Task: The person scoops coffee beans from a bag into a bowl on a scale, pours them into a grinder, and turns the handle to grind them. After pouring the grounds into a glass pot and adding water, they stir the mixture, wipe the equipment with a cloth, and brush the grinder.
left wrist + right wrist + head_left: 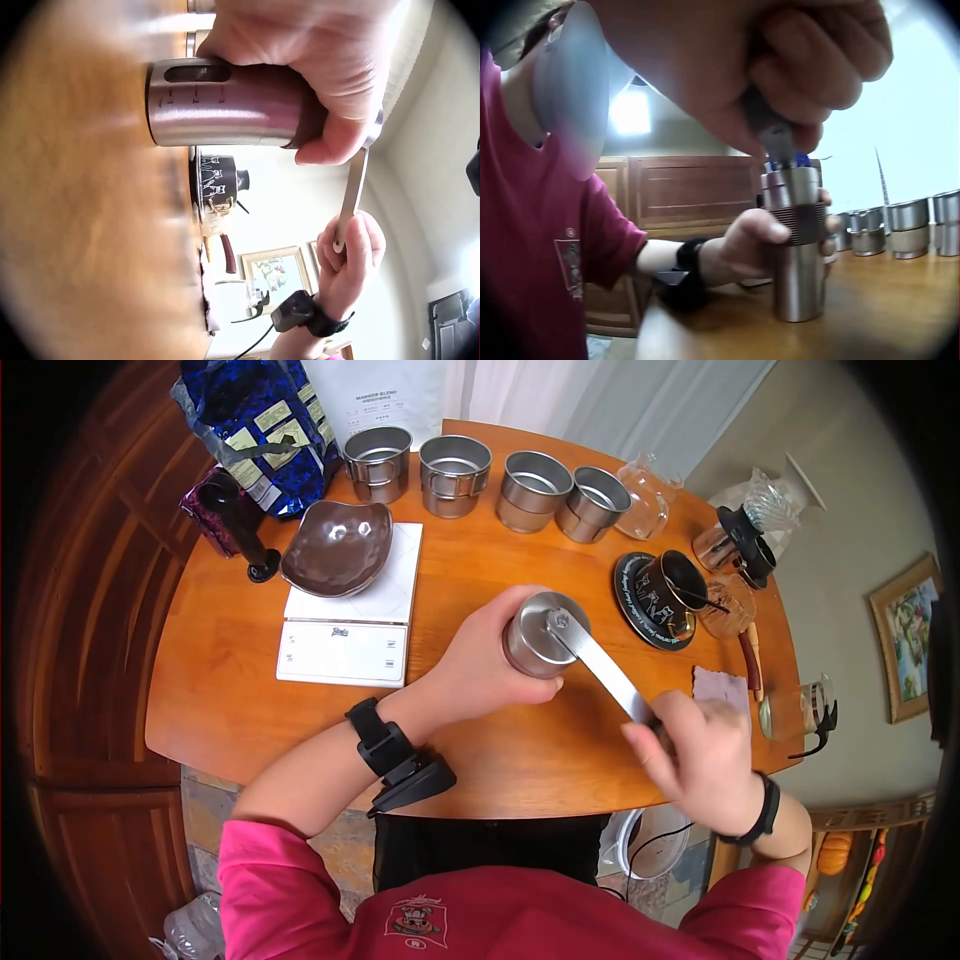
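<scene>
A steel hand coffee grinder (541, 628) stands upright on the wooden table (480, 750), in front of the person. The left hand (475, 660) wraps its fingers and thumb around the grinder's upper body. Below that grip, the left wrist view shows a slotted window and number marks on the steel body (217, 112). From the grinder's top, the flat crank arm (610, 678) points toward the front right. The right hand (705, 755) curls around the knob at the crank's end, hiding most of the knob.
Left of the grinder, a brown bowl (338, 547) sits on a white scale (343, 652). Several metal cups (455, 478) line the back. To the right are a black cup (665, 590) on a saucer (625, 610), a cloth (722, 685) and a glass pot (790, 712). Bags (265, 435) stand back left.
</scene>
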Tool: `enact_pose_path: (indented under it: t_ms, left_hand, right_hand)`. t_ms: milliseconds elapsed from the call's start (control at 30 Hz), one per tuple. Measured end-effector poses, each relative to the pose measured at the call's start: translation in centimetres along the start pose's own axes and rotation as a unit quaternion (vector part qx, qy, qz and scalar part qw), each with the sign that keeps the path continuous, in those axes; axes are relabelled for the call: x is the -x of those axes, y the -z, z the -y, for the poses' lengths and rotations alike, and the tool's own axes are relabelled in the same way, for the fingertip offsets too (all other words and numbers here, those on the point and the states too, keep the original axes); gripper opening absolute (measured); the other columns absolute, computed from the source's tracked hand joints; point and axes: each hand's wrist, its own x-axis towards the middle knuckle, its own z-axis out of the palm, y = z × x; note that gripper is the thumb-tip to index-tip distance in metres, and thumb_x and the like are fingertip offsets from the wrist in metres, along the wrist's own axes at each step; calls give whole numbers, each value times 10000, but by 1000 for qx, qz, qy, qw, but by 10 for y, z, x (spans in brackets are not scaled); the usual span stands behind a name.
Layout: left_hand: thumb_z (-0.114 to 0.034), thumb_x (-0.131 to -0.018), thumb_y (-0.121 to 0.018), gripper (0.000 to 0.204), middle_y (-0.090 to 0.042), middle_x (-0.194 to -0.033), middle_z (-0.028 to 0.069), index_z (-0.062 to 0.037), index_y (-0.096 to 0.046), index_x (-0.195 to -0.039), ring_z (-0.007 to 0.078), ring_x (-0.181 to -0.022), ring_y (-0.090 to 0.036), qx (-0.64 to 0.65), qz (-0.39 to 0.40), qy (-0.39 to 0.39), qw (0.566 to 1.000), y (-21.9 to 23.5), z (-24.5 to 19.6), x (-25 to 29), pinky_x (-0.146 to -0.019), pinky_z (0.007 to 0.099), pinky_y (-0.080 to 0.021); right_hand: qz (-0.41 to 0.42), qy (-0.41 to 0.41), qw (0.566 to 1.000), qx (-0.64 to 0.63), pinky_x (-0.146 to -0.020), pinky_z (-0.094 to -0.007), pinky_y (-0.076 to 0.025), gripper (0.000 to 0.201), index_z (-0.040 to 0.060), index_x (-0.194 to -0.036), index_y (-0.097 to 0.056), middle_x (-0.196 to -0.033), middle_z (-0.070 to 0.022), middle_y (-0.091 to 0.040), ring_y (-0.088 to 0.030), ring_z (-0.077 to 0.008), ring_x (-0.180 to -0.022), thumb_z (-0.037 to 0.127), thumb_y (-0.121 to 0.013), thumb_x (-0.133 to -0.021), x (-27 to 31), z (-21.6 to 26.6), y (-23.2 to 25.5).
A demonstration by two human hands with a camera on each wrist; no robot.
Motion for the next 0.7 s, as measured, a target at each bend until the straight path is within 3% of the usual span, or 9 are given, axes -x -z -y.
enact_pose_path:
  t_ms: [133,233,267,500,533,567,600,667,700]
  left_hand:
    - [-52,-559,-743,658,-538,-1041,40,-64,-446,-1147,130,-974,-517,-21,-5,-30,999,2,1,-1,-855,280,-418]
    - [-58,-559,-752,664,-539,-1036,38,-63,-446,-1147,130,-966,-516,-12,10,-29,999,2,2,-2,-852,280,-418]
    - [-66,-560,-758,666,-537,-1039,38,-62,-445,-1149,131,-968,-515,-16,10,-30,999,1,3,-2,-853,286,-416]
    - [-99,-586,-766,683,-527,-1057,46,-69,-424,-1175,144,-982,-505,29,19,-14,999,3,3,0,-851,301,-411]
    - [-103,-591,-766,689,-522,-1053,51,-74,-417,-1184,149,-1000,-492,37,30,34,998,5,-4,0,-854,308,-406]
    - [-103,-591,-766,689,-522,-1053,51,-74,-417,-1184,149,-1000,-492,38,30,34,998,6,0,0,-854,308,-406]
    - [-132,-598,-765,694,-529,-1067,62,-77,-414,-1194,164,-987,-509,9,18,72,997,6,6,-1,-840,323,-418]
    - [-161,-604,-764,701,-536,-1080,73,-81,-411,-1204,179,-973,-525,-18,7,111,994,5,9,1,-826,338,-431]
    - [-174,-606,-762,700,-541,-1084,76,-84,-413,-1205,185,-961,-534,40,33,107,993,4,7,2,-815,342,-438]
  right_hand:
    - [-57,44,997,25,-433,-306,-353,340,53,-951,-511,-618,-32,-443,-470,-175,-479,174,-654,-667,2,34,-9]
    - [-53,89,994,22,-428,-289,-336,307,63,-915,-522,-601,-19,-399,-443,-165,-468,160,-624,-642,-8,54,-13]
    - [-14,92,996,8,-436,-270,-333,259,74,-863,-529,-593,-5,-386,-430,-149,-462,151,-601,-626,-14,65,-10]
    - [15,191,980,59,-449,-258,-365,192,52,-818,-514,-604,-40,-444,-487,-182,-518,139,-593,-667,-71,98,-15]
    - [69,217,970,87,-450,-258,-370,187,46,-814,-514,-592,-47,-463,-503,-190,-516,138,-595,-673,-83,101,-7]
    - [123,241,956,114,-450,-259,-374,184,40,-810,-514,-580,-55,-482,-520,-198,-514,138,-598,-678,-94,102,-1]
    - [122,241,956,115,-450,-259,-374,184,40,-810,-514,-580,-55,-482,-520,-198,-514,138,-598,-678,-104,100,0]
    - [153,239,956,-78,-463,-282,-410,162,16,-817,-517,-607,-101,-545,-580,-239,-555,94,-587,-693,-124,95,1]
    - [153,237,956,-78,-463,-282,-410,162,16,-817,-517,-607,-101,-545,-580,-239,-555,94,-587,-693,-133,89,-6]
